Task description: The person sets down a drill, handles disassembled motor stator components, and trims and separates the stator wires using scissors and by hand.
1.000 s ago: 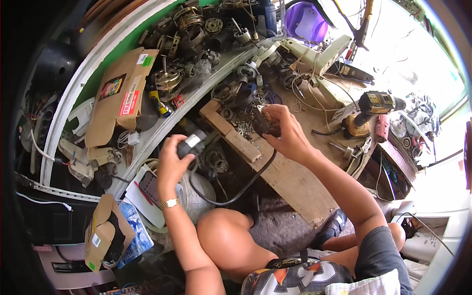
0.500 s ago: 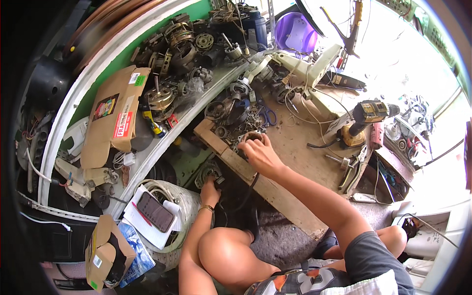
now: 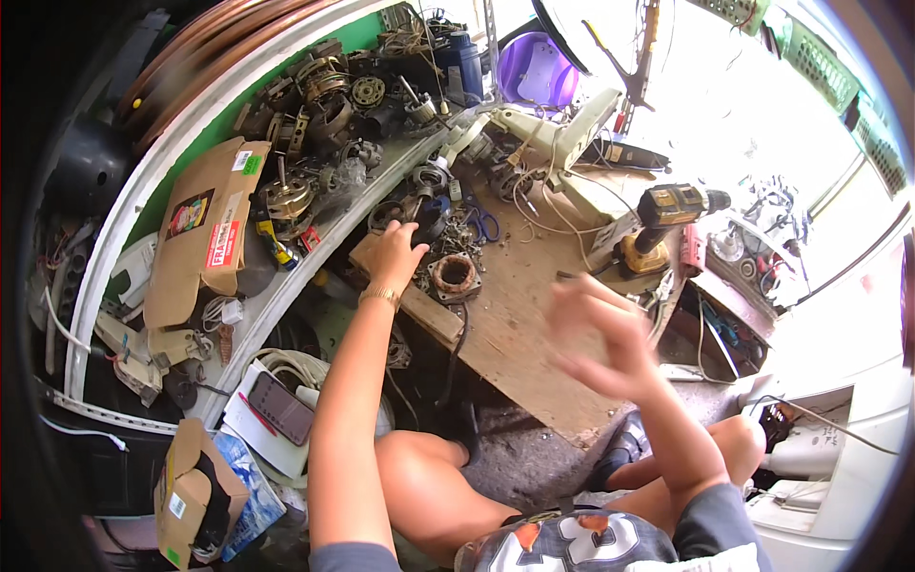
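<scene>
My left hand [image 3: 396,257] reaches over the far left corner of the wooden table, fingers stretched out and thumb apart. It is nearest to a dark ring-shaped motor part [image 3: 386,214] and a dark round part [image 3: 435,218]; contact is unclear. A motor stator [image 3: 456,277] with a brown winding ring lies on the table just right of my left wrist. My right hand [image 3: 605,338] is raised over the table's near right part, smeared by motion, its fingers bent. Whether it holds anything does not show.
Blue-handled scissors [image 3: 484,225] lie among small metal parts. A yellow-black cordless drill [image 3: 658,224] stands on the table [image 3: 534,324] at right. Old motors [image 3: 324,81] crowd the left shelf beside a cardboard box [image 3: 205,224]. A phone [image 3: 278,408] rests on papers at lower left.
My left hand has come up from below the table edge to the parts. The right hand has let go of the stator, now on the table, and moved right and nearer.
</scene>
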A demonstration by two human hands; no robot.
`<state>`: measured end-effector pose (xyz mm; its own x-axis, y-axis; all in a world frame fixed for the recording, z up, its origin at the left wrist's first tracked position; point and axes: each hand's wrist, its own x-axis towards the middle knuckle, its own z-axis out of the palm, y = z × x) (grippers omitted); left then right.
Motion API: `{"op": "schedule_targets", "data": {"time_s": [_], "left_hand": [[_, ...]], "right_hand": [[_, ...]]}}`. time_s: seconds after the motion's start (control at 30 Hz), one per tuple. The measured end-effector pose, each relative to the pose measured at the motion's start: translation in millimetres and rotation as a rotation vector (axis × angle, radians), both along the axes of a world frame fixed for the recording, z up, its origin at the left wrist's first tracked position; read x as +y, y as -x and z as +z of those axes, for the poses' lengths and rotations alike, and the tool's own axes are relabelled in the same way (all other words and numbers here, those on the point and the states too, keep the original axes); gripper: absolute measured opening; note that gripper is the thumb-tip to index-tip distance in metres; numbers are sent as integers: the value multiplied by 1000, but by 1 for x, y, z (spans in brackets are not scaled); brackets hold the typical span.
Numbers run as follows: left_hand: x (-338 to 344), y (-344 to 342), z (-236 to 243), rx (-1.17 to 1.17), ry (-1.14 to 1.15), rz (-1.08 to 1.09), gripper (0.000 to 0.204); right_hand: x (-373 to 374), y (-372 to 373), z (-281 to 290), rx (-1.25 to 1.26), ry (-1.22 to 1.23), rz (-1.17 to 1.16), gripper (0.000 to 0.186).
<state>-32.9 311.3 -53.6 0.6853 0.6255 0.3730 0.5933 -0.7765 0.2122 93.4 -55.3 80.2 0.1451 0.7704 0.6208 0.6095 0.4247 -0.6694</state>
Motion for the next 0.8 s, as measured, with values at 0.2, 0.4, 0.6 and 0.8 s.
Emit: {"op": "schedule_targets", "data": {"time_s": [0.2, 0.4, 0.6, 0.8], "left_hand": [[15, -20, -31, -124, 32, -85, 14], [9, 5, 22, -526, 501, -251, 19], [-61, 4, 69, -988, 1431, -265, 27], [-107, 19, 83, -1035, 1785, -462, 27]], "right_hand": [[-170, 10, 93, 116, -105, 554, 23], [-250, 39, 153, -25, -112, 963, 23], [-293, 62, 180, -126, -103, 1095, 24], [-311, 74, 191, -180, -113, 1157, 24]]}}
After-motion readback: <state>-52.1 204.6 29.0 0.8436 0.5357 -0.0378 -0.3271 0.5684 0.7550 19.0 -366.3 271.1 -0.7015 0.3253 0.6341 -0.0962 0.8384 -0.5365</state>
